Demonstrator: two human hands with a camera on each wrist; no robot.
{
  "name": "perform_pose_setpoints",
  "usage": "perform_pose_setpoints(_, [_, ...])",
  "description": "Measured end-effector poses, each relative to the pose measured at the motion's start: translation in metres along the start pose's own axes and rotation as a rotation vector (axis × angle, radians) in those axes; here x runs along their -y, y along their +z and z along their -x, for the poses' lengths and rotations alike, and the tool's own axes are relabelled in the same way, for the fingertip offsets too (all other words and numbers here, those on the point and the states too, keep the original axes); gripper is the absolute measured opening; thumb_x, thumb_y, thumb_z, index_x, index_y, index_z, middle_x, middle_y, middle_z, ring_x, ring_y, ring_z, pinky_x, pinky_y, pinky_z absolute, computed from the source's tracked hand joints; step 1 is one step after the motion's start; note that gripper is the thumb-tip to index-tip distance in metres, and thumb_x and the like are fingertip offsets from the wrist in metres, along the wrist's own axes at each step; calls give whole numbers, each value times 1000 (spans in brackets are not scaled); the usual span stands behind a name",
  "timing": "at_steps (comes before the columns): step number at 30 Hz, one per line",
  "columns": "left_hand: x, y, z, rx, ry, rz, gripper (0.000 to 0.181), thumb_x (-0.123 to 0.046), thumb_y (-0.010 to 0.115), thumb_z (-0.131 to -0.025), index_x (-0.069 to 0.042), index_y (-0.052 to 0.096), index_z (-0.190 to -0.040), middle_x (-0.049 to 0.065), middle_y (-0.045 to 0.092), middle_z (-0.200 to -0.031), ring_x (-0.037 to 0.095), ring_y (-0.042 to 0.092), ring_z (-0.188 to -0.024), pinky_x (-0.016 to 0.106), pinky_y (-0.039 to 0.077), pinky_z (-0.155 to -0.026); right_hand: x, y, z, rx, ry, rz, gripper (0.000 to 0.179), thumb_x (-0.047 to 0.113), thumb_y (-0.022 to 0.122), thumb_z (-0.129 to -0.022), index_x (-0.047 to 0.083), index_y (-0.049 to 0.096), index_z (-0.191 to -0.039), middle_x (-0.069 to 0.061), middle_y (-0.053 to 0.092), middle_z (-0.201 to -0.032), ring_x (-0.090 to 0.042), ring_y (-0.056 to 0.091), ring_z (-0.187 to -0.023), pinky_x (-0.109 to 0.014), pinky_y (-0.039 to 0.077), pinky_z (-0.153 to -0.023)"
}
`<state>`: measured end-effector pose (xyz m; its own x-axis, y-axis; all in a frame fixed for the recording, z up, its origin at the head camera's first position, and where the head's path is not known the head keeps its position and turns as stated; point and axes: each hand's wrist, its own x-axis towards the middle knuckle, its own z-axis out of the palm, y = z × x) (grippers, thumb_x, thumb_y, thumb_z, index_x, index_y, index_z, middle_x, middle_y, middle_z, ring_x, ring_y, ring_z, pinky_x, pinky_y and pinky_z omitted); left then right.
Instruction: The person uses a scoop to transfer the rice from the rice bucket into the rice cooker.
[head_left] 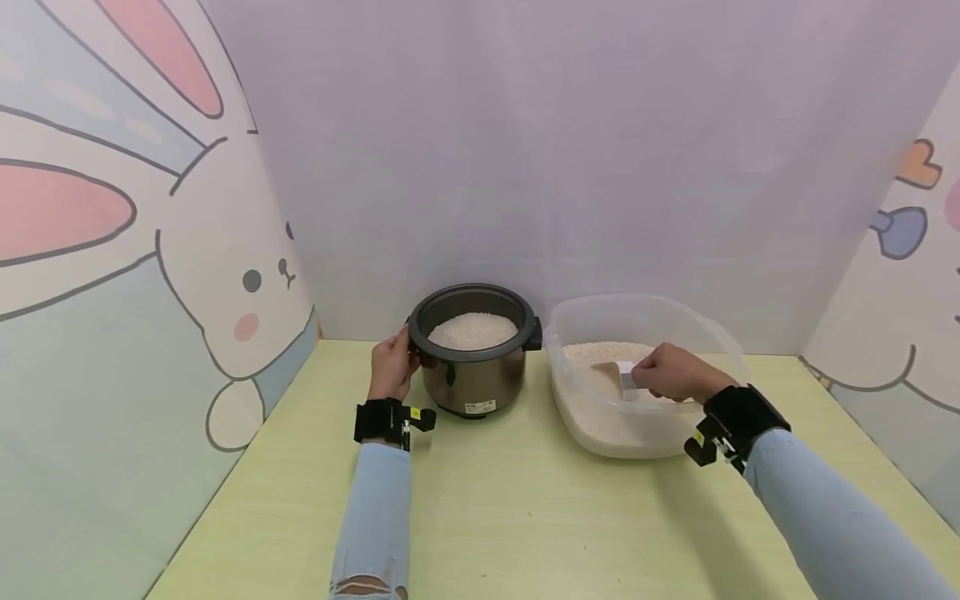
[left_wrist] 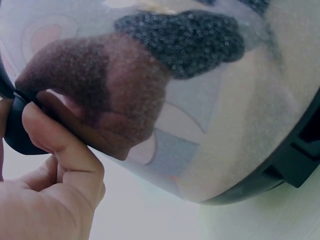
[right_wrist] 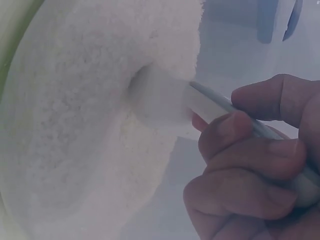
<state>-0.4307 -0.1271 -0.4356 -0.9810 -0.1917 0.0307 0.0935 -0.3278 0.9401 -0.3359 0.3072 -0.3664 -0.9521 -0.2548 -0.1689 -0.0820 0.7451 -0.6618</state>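
Observation:
A dark metallic rice cooker (head_left: 471,379) stands upright without a lid, with white rice (head_left: 472,332) inside. My left hand (head_left: 392,367) grips its black side handle (left_wrist: 22,127), thumb and fingers curled round it in the left wrist view. To the right, a clear plastic container (head_left: 645,302) holds more rice (head_left: 588,360). My right hand (head_left: 675,372) reaches over the near side of this container and grips a white scoop (head_left: 627,375) by its handle. In the right wrist view, the scoop's cup (right_wrist: 162,97) is partly sunk in the rice.
Both vessels stand at the back of a pale yellow-green table (head_left: 510,517), close beside each other. A lilac cloth (head_left: 525,167) hangs behind them. Side panels with a cartoon rabbit (head_left: 225,283) and other cartoon drawings border the table.

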Motion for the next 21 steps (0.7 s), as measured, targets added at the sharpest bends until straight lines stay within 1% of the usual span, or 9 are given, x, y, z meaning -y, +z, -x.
perform_pose_setpoints(2, [0,0,0,-3,-1,4,38,-33,66,-102,-9,64,-73,0,50,-70,8,48,-54,20,43,-53,-1,-2,0,19,2,-45,28,12,51,-100,-4,72,-92,0,49,-62,-11,28,-50,-29,29,-48])
perform_pose_setpoints(6, [1,0,-1,-8,-3,6,38,-33,66,-102,-9,63,-72,0,50,-70,8,48,-53,20,44,-53,-2,-5,0,62,17,-144,27,13,53,-101,-8,69,-98,-1,48,-63,-10,29,-50,-28,30,-48])
perform_pose_setpoints(10, [1,-1,-1,3,-14,13,37,-34,67,-101,-9,66,-74,0,52,-71,9,48,-53,20,45,-54,-5,-8,0,105,44,-254,30,16,53,-104,-13,62,-111,-2,47,-68,-10,30,-50,-27,30,-49])
perform_pose_setpoints(12, [0,-1,-1,11,-21,18,37,-35,68,-101,-9,67,-75,1,53,-71,9,48,-54,20,45,-55,-6,-9,1,120,41,-299,33,16,51,-106,-14,58,-117,-2,47,-70,-9,29,-51,-28,29,-50])
perform_pose_setpoints(17, [-1,-1,0,8,-28,23,36,-36,68,-100,-9,69,-77,1,54,-73,9,50,-56,20,45,-56,-5,-10,4,123,16,-407,30,17,48,-107,-11,57,-112,-3,48,-74,-9,28,-52,-29,26,-51])
perform_pose_setpoints(21, [-1,-1,0,4,-32,22,35,-35,69,-100,-10,69,-76,1,54,-73,9,51,-58,20,46,-56,-6,-11,4,94,36,-463,25,17,50,-106,-6,61,-107,-3,48,-74,-8,30,-51,-27,27,-50])
